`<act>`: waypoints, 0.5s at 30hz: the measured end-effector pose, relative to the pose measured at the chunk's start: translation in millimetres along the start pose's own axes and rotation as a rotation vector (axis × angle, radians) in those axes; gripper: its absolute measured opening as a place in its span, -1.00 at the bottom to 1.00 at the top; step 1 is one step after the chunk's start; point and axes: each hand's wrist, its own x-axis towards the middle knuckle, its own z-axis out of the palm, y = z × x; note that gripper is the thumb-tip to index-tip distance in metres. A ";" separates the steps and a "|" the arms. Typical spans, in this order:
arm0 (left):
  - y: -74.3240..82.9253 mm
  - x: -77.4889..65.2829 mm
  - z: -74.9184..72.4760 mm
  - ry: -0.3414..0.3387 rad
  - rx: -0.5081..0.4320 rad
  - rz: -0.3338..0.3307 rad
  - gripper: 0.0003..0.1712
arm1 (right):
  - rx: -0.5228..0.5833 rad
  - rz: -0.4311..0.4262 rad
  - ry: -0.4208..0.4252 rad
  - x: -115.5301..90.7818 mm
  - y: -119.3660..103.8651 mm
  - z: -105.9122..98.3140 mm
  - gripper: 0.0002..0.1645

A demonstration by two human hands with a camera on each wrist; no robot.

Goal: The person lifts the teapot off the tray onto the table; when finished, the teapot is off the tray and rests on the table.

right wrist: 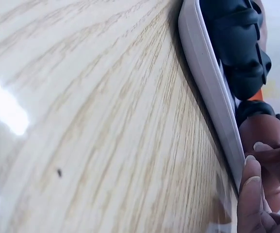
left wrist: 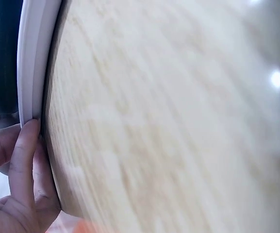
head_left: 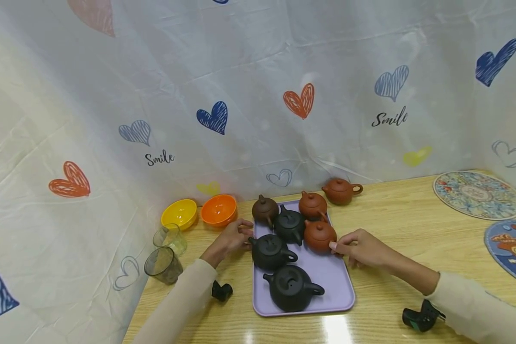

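A reddish-brown clay teapot (head_left: 319, 236) sits at the right side of a lilac tray (head_left: 333, 284). My right hand (head_left: 364, 248) pinches its handle between thumb and fingers, beside the tray's right rim. My left hand (head_left: 233, 236) pinches the left rim of the tray, with fingertips on the outer wall in the left wrist view. Also on the tray stand a large black teapot (head_left: 291, 289), two more black teapots, one at left (head_left: 268, 252) and one farther back (head_left: 289, 225), a dark brown teapot (head_left: 264, 210) and another reddish-brown teapot (head_left: 313, 205).
One more reddish-brown teapot (head_left: 340, 192) stands behind the tray. Left are a yellow bowl (head_left: 179, 215), an orange bowl (head_left: 219, 211), a clear glass (head_left: 175, 240) and a dark glass (head_left: 165, 267). Two round mats, one floral (head_left: 477, 193) and one blue (head_left: 509, 248), lie at right.
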 end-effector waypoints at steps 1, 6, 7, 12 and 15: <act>-0.2 0.1 -0.1 0.000 0.001 0.000 -0.59 | 0.004 0.004 -0.002 0.1 -0.4 0.1 -0.55; 1.0 -1.1 -1.0 -0.004 0.001 -0.002 -0.59 | 0.029 0.016 -0.006 -0.4 -3.2 1.8 -0.55; 1.3 -1.3 -1.4 -0.007 0.002 0.000 -0.59 | 0.028 0.015 -0.003 -0.7 -3.6 2.3 -0.56; 2.6 -3.4 -2.6 -0.023 0.005 0.016 -0.61 | 0.014 0.029 0.023 -3.9 -6.8 3.3 -0.58; 2.7 -3.7 -2.9 -0.025 0.000 0.018 -0.61 | 0.003 0.029 0.023 -5.9 -10.5 0.9 -0.58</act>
